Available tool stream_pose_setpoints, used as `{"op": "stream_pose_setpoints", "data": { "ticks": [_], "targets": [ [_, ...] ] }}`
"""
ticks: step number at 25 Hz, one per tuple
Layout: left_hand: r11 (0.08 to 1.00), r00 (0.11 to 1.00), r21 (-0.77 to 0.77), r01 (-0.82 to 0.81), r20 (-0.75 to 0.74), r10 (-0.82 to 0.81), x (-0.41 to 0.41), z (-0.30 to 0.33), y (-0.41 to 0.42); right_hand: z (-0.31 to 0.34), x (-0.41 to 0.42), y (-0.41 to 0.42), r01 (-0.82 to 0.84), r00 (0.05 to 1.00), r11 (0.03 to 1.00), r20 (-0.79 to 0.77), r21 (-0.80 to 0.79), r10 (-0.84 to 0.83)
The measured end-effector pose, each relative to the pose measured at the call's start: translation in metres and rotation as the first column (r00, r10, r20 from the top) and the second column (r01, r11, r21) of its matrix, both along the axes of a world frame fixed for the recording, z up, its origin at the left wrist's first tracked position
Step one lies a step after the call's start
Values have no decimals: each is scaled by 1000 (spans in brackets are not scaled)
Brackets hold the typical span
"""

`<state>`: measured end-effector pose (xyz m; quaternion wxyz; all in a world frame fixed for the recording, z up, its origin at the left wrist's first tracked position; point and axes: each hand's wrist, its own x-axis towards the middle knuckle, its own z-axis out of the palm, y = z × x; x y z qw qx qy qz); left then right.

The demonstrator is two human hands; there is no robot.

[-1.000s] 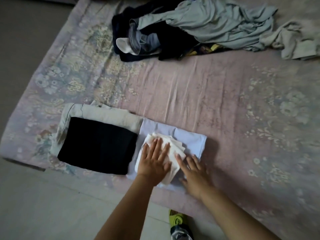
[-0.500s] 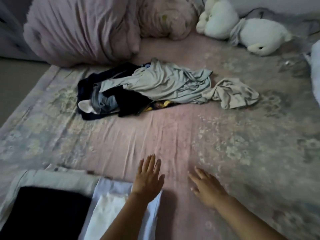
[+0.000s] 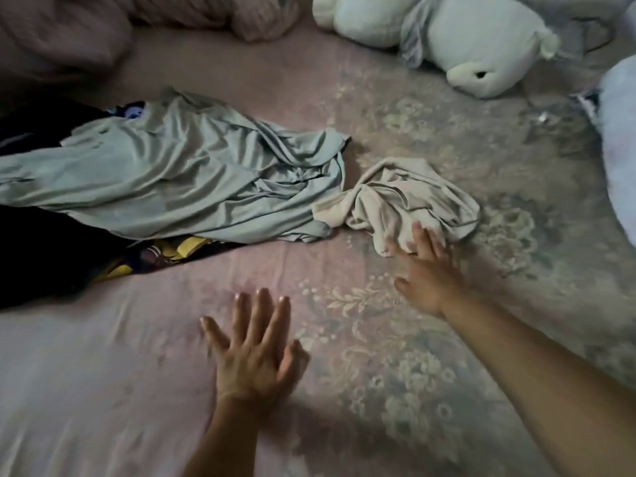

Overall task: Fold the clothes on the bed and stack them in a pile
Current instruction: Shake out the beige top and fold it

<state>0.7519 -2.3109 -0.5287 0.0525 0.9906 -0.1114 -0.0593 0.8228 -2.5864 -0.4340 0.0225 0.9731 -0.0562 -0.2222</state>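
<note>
Several unfolded garments lie across the upper half of the bed point(image 3: 344, 339). At the far left of the frame sits a dark garment point(image 3: 41, 242), partly buried, with a yellow-patterned piece point(image 3: 179, 249) peeking from under the heap. Draped over both is a large grey-green top point(image 3: 179, 173), spread in loose ripples toward the centre. It looks thin and slinky, likely to slide and lose its creases, so it would want taking by the shoulders or hem and smoothing flat.

Lower centre, the left hand point(image 3: 254, 352) rests flat on the sheet, fingers straight and spread, holding nothing.

Right of centre lies a small crumpled beige garment point(image 3: 406, 197), just beside the grey-green top's edge. It seems light and limp, with no stiffness to keep a shape; shaking it out by two corners or a waistband would be the sensible hold. The right hand point(image 3: 423, 273) reaches to its near edge, fingers extended and only touching the cloth, nothing gripped yet; blur hides the fingertips somewhat.

At the upper right sits a white plush toy point(image 3: 481, 39), and a pale bundle point(image 3: 616, 139) at the right edge. No basket or other container shows, and the folded pile is out of frame.
</note>
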Motion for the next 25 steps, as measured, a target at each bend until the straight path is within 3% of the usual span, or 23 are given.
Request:
{"op": "stream_pose_setpoints", "data": {
  "ticks": [4,7,10,12,14,18,20,22,24,25],
  "targets": [
    [1000,999,4,14,37,-14,0,-4,2,-41,60,-24,67,996,998,-62,22,-66],
    [1000,998,11,12,53,-13,2,-5,1,-57,60,-25,9,984,999,178,-41,-2],
    [999,997,21,28,65,-30,5,-6,0,-54,34,-19,-96,900,995,425,-13,93],
    [1000,999,16,13,52,-14,6,-4,0,-54,-4,-10,-143,855,990,503,-5,126],
    [999,1000,49,3,0,-3,6,0,0,-50,-57,10,-160,900,981,425,111,99],
    [985,971,169,35,-239,6,-12,29,-6,-6,-152,34,-66,982,916,187,396,-10],
    [995,957,75,64,-286,-40,-41,60,-2,33,-174,41,-3,984,870,158,493,-86],
    [977,974,-211,42,-208,-87,-78,126,7,95,-181,48,48,967,827,180,559,-178],
    [862,991,-504,47,-85,-104,-107,209,19,171,-185,55,79,958,783,169,617,-230],
    [809,991,-581,87,-36,-132,-115,256,23,213,-190,58,80,955,761,170,644,-244]
  ]
}}
